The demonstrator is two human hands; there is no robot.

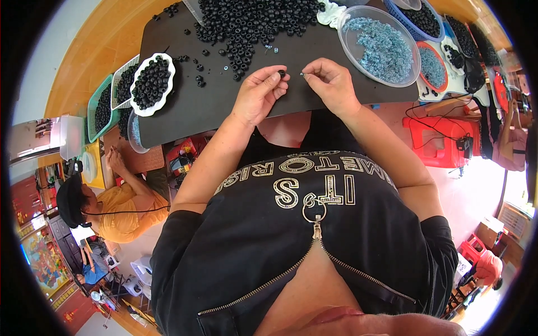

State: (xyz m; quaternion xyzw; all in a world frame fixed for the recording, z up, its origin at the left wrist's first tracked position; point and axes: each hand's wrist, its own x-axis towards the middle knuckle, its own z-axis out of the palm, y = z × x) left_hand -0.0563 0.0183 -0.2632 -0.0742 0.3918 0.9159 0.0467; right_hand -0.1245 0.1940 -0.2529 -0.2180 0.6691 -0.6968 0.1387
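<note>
You are pinching a rounded black bead (282,73) between the thumb and fingertips of your left hand (259,94); your right hand (333,84) is pinching a tiny bluish bit (301,74), near the bead but apart. Both are hovering over the flat, dark table (175,106). Beyond, chunky black beads (246,28) are lying heaped; glassy blue pieces (384,50) are resting in a clear round tub (348,55).

Black bead (282,73) (round), pinched; tiny piece (301,74) near.
</note>
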